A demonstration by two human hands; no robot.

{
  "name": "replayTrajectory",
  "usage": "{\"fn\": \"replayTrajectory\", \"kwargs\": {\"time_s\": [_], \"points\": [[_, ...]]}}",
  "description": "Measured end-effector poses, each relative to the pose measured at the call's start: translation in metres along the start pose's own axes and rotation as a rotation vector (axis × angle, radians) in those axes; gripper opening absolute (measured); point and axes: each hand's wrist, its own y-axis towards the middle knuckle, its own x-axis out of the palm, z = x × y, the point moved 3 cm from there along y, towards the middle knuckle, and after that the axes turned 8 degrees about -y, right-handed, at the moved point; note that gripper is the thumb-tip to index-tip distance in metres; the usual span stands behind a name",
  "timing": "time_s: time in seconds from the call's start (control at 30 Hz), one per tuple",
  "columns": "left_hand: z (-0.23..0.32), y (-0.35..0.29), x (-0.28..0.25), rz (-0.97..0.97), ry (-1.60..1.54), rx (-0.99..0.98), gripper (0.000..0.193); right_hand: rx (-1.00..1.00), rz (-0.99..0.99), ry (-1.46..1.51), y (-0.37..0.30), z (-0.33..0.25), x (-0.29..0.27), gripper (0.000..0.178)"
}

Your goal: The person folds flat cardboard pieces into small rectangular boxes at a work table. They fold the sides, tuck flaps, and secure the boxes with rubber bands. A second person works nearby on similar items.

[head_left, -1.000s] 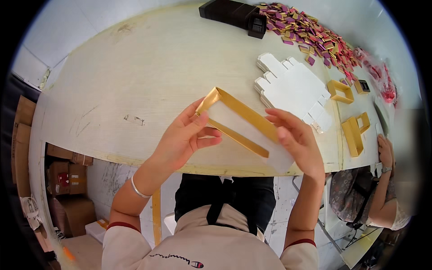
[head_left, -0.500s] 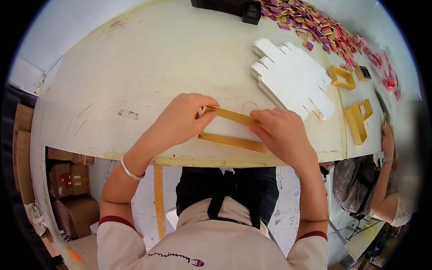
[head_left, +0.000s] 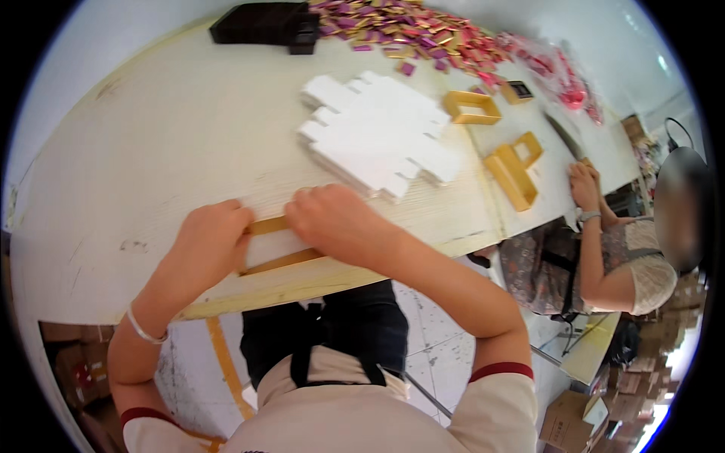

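A shallow gold cardboard box frame (head_left: 283, 262) rests on the table near its front edge, its white middle showing between two long gold walls. My left hand (head_left: 210, 243) grips its left end, fingers bent over the corner and the thumb inside. My right hand (head_left: 336, 224) is curled over the right end, its fingers closed on the far wall and hiding that end. Just beyond my right hand lies a stack of flat white die-cut card blanks (head_left: 377, 136) with notched flaps.
Gold box frames (head_left: 472, 117) (head_left: 515, 177) stand right of the blanks, near a small gold box with a black insert (head_left: 517, 92). Behind are a pile of small purple, gold and red pieces (head_left: 423, 34), a black object (head_left: 260, 24) and a clear bag (head_left: 555, 72). A co-worker's hand (head_left: 583, 187) is at right.
The view has swung to the right, so everything sits further left and more of the co-worker shows. Both hands stay on the gold box frame; my right hand's fingers are more curled over it.
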Motion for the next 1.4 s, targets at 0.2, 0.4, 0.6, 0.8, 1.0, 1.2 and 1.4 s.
{"fn": "replayTrajectory", "kwargs": {"time_s": [0.2, 0.4, 0.6, 0.8, 1.0, 1.2, 1.4], "points": [[-0.002, 0.012, -0.003, -0.086, 0.054, 0.008, 0.008, -0.007, 0.086, 0.085, -0.001, 0.004, 0.003, 0.006], [-0.009, 0.007, -0.009, -0.098, -0.005, -0.078, 0.012, 0.209, 0.499, 0.364, -0.031, 0.032, -0.014, 0.038], [-0.017, -0.008, -0.015, -0.076, -0.172, -0.336, 0.017, 0.997, 0.305, 0.042, -0.132, 0.179, -0.011, 0.039], [0.002, -0.006, -0.031, 0.104, -0.182, -0.222, 0.037, 0.910, -0.012, 0.004, -0.152, 0.240, 0.023, 0.018], [0.032, -0.024, -0.030, 0.361, -0.496, -0.008, 0.052, 0.496, 0.439, -0.313, -0.105, 0.122, -0.053, 0.022], [0.075, -0.007, -0.010, 0.474, -0.968, 0.032, 0.045, 0.235, 0.461, -0.293, -0.076, 0.012, -0.081, 0.021], [0.068, -0.028, -0.016, 0.505, -0.805, 0.124, 0.033, 0.242, 0.672, -0.282, -0.068, -0.017, -0.079, 0.019]]}}
